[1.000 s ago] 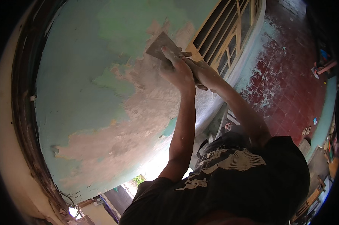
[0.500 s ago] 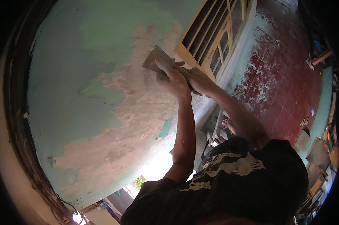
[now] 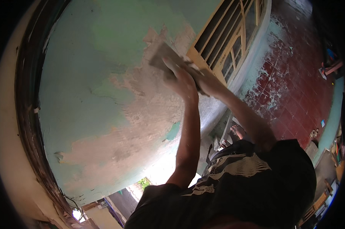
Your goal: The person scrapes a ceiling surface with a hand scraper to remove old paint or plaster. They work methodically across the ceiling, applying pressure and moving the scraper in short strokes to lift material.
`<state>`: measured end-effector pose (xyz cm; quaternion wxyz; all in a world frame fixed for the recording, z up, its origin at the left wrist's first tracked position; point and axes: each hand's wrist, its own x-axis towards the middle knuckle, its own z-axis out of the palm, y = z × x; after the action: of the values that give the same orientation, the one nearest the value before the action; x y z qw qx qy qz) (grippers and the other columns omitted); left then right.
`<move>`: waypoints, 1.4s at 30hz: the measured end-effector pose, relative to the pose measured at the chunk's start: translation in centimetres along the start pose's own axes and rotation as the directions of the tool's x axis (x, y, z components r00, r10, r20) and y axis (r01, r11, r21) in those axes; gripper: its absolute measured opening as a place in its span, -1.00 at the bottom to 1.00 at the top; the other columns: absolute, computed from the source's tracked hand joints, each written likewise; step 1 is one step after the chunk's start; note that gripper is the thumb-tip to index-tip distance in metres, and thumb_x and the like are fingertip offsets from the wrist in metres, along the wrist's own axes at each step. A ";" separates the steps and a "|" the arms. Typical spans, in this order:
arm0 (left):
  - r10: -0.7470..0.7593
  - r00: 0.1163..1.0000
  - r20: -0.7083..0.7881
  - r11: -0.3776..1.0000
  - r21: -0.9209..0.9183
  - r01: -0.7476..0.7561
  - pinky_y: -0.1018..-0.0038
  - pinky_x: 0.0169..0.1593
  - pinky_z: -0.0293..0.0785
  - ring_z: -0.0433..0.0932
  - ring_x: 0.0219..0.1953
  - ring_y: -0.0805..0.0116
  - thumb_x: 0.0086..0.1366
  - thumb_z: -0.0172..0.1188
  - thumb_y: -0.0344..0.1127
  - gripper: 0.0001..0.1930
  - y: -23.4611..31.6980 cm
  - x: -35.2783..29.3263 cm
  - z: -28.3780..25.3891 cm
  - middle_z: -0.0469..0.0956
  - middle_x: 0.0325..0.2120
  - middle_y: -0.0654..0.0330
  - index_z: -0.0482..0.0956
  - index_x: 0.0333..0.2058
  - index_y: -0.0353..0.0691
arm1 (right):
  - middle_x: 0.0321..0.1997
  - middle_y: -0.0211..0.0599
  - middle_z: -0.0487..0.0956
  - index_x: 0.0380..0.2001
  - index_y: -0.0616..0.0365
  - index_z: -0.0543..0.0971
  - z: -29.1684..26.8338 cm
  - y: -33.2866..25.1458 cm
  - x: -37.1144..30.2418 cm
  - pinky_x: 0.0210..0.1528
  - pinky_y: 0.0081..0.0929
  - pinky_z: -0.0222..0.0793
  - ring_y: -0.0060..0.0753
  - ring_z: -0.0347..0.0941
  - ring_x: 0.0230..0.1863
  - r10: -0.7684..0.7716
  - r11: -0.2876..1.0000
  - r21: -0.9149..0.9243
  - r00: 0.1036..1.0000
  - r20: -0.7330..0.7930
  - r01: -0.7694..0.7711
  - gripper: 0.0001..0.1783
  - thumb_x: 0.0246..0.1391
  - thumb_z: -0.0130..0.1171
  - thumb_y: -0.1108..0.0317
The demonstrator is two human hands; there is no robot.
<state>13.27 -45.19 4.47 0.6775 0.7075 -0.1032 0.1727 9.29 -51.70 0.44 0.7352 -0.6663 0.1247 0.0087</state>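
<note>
Already, bare plaster (image 3: 149, 103) shows left of the window (image 3: 220, 47), though green paint (image 3: 81, 68) remains farther from it; left hand (image 3: 181, 83) and right hand (image 3: 210, 84) both grip the scraper (image 3: 162, 55), just beside the window.

Head-worn fisheye, one view, tipped down over the wearer's front.
Keyed to slatted window (image 3: 232, 38): peeling wall (image 3: 84, 87) fills frame left of it, red floor (image 3: 290, 95) bends away right. Dark shirt (image 3: 249, 194), well below it, looms nearest the lens; hands (image 3: 184, 83), at the window's lower corner, farther out.
</note>
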 end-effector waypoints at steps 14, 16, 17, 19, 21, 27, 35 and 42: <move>-0.202 0.979 -0.006 0.979 -0.023 0.202 0.44 -0.55 0.42 0.57 -0.63 0.34 0.53 -0.14 0.10 -0.32 -4.5 -2.5 0.2 0.58 -0.69 0.04 0.58 -0.43 -0.50 | -0.79 -0.51 0.30 -0.69 0.20 0.54 -0.4 4.7 -0.1 -0.67 -0.49 0.04 -0.62 0.22 -0.71 0.096 0.995 0.024 0.995 0.002 -0.096 -0.14 0.22 -0.09 -0.44; -0.263 0.965 -0.002 0.965 -0.011 0.263 0.45 -0.54 0.43 0.58 -0.62 0.34 0.53 -0.14 0.11 -0.32 -4.1 -3.0 -0.3 0.58 -0.70 0.05 0.58 -0.41 -0.51 | -0.79 -0.51 0.29 -0.69 0.20 0.55 -0.6 5.4 0.0 -0.67 -0.49 0.04 -0.62 0.21 -0.71 0.146 0.989 0.022 0.989 0.015 -0.146 -0.14 0.22 -0.09 -0.44; -0.255 0.967 0.012 0.967 0.014 0.254 0.45 -0.51 0.44 0.58 -0.62 0.35 0.53 -0.13 0.09 -0.33 -4.4 -3.1 -0.1 0.58 -0.70 0.05 0.58 -0.43 -0.51 | -0.80 -0.50 0.29 -0.69 0.20 0.55 -0.6 6.8 0.2 -0.67 -0.49 0.04 -0.62 0.21 -0.71 0.163 0.986 0.044 0.987 -0.001 -0.163 -0.13 0.22 -0.10 -0.45; -0.223 0.975 0.014 0.973 0.062 0.221 0.44 -0.47 0.46 0.58 -0.61 0.37 0.54 -0.13 0.05 -0.35 -5.1 -3.2 -0.1 0.60 -0.68 0.05 0.59 -0.46 -0.49 | -0.80 -0.49 0.30 -0.68 0.21 0.56 -0.1 6.4 0.2 -0.67 -0.49 0.05 -0.62 0.22 -0.71 0.180 0.982 0.053 0.984 -0.019 -0.179 -0.13 0.22 -0.10 -0.45; -0.195 0.980 0.029 0.980 0.042 0.194 0.47 -0.48 0.46 0.58 -0.62 0.34 0.53 -0.11 0.08 -0.35 -5.4 -2.9 0.2 0.59 -0.68 0.06 0.58 -0.41 -0.49 | -0.80 -0.46 0.32 -0.65 0.24 0.58 -0.2 5.7 -0.4 -0.67 -0.48 0.07 -0.60 0.24 -0.71 0.205 0.978 0.042 0.977 -0.052 -0.203 -0.12 0.23 -0.10 -0.44; -0.193 0.981 0.014 0.981 -0.001 0.193 0.46 -0.50 0.48 0.58 -0.63 0.36 0.54 -0.09 0.02 -0.41 -3.8 -1.7 1.2 0.56 -0.72 0.09 0.60 -0.41 -0.46 | -0.83 -0.53 0.29 -0.46 0.22 0.67 -0.4 5.2 0.9 -0.70 -0.52 0.05 -0.67 0.24 -0.73 -0.027 0.999 -0.042 0.993 -0.111 0.022 -0.25 0.32 -0.07 -0.30; -0.142 0.989 -0.040 0.987 0.065 0.144 0.46 -0.48 0.48 0.61 -0.58 0.37 0.54 -0.08 0.00 -0.40 -4.9 -2.8 1.2 0.61 -0.63 0.07 0.60 -0.44 -0.48 | -0.77 -0.43 0.41 -0.32 0.16 0.72 -0.5 8.4 1.8 -0.68 -0.49 0.12 -0.57 0.33 -0.73 -0.307 0.937 -0.223 0.938 -0.163 0.268 -0.37 0.35 -0.04 -0.19; -0.062 0.998 -0.012 0.997 -0.055 0.061 0.46 -0.49 0.44 0.57 -0.61 0.38 0.53 -0.09 0.01 -0.38 -0.1 0.5 2.2 0.58 -0.67 0.11 0.60 -0.45 -0.50 | -0.55 -0.10 0.61 0.04 0.34 0.58 -1.3 1.8 1.9 -0.57 -0.39 0.35 -0.39 0.56 -0.56 -0.153 0.949 -0.277 0.988 0.009 0.149 -0.26 0.35 -0.10 -0.22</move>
<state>13.99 -47.36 4.54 0.7022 0.6904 -0.0813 0.1536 10.53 -53.10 -1.83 0.6324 -0.7702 0.0754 -0.0342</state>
